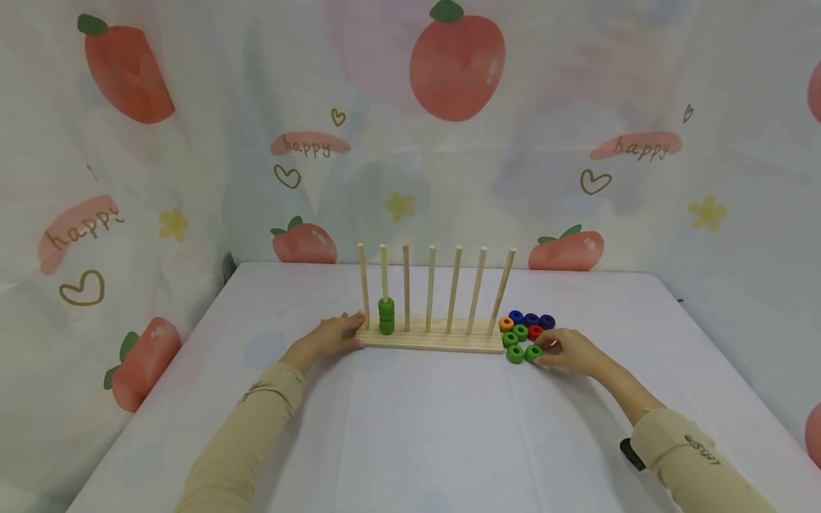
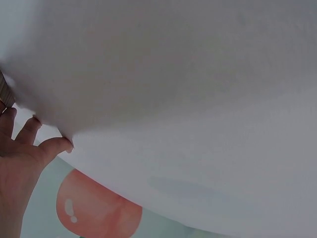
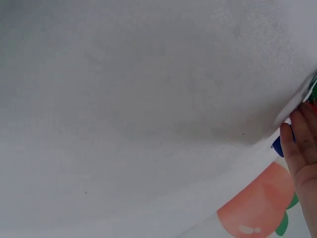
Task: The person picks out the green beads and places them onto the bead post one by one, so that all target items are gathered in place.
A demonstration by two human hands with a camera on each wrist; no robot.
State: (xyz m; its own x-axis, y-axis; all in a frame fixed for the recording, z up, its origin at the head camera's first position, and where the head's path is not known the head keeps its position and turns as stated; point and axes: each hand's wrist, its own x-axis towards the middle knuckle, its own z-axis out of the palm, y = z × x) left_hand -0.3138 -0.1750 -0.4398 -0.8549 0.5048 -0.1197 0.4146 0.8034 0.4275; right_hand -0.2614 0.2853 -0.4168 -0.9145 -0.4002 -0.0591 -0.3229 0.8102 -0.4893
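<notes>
A wooden peg rack (image 1: 431,340) with several upright pegs stands on the table, and its second peg from the left carries a stack of green beads (image 1: 386,317). At the rack's left end, my left hand (image 1: 333,335) touches the base with spread fingers; a corner of the wood (image 2: 6,94) shows beside the hand in the left wrist view. Off the rack's right end, my right hand (image 1: 571,351) pinches a green bead (image 1: 532,353) on the table between thumb and finger. That bead is mostly hidden in the right wrist view.
Around my right hand lie more loose beads: green (image 1: 515,354), red (image 1: 535,332), orange (image 1: 506,324), blue (image 1: 516,316) and dark purple (image 1: 546,321). A white cloth covers the table (image 1: 423,434), and a fruit-patterned curtain (image 1: 449,192) hangs behind it.
</notes>
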